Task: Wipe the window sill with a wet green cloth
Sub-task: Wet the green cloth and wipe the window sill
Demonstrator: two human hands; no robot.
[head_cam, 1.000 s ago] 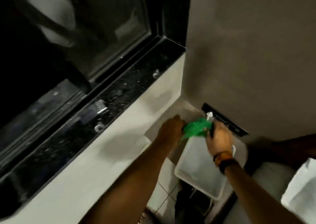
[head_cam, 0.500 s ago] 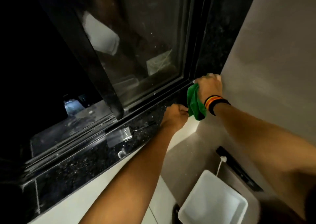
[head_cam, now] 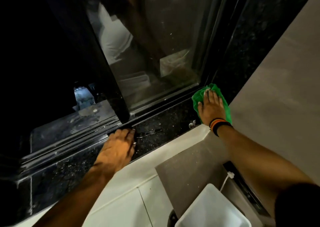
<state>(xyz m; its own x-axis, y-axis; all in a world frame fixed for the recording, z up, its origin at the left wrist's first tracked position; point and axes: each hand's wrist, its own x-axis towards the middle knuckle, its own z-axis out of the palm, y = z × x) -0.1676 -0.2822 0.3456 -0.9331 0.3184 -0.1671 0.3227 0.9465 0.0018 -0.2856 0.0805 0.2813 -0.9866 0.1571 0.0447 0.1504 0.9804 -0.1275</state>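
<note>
The window sill [head_cam: 166,128] is a strip of black speckled stone under a dark sliding window. At its right end, in the corner by the wall, lies the green cloth [head_cam: 225,109], spread flat. My right hand [head_cam: 210,107] presses palm-down on the cloth with fingers spread; a striped band is around that wrist. My left hand [head_cam: 119,147] rests flat on the sill further left, beside the window track, holding nothing.
A thin metal tool [head_cam: 149,132] and a small metal piece [head_cam: 192,123] lie on the sill between my hands. The window frame post [head_cam: 110,81] stands above my left hand. A white tub [head_cam: 213,209] sits below right, under a grey wall [head_cam: 277,88].
My right hand has flattened the bunched cloth onto the sill's right corner. My left hand has let go of the cloth and moved left onto the sill.
</note>
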